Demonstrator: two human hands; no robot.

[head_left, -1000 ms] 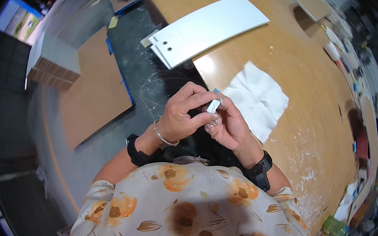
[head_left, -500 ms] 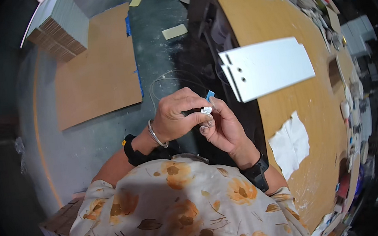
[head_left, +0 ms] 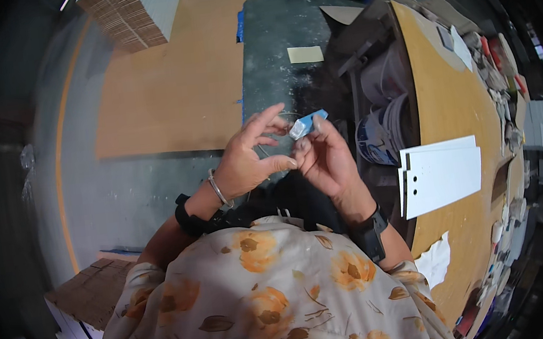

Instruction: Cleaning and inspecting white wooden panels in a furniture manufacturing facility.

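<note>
In front of my body, my right hand (head_left: 328, 166) pinches a small blue block (head_left: 309, 123) with a whitish, wrapped-looking end; its exact kind cannot be made out. My left hand (head_left: 248, 155) is just to the left, thumb and fingers spread around a gap. Its fingertips are close to the whitish end, and its thumb tip lies beside the right hand's fingers. Over the table's near edge rest overlapping white panels (head_left: 443, 177) with small dark holes, touched by neither hand.
The wooden table (head_left: 441, 103) on the right holds a crumpled white sheet (head_left: 435, 261) and clutter along its far side. Buckets (head_left: 384, 126) stand beneath it. A cardboard sheet (head_left: 170, 101) lies ahead left, with stacked boards (head_left: 133, 14) on it. A carton (head_left: 91, 294) stands lower left.
My left hand has opened away from the whitish end, and more of the blue block shows in my right hand. The view has shifted, putting the table and panels farther right and lower.
</note>
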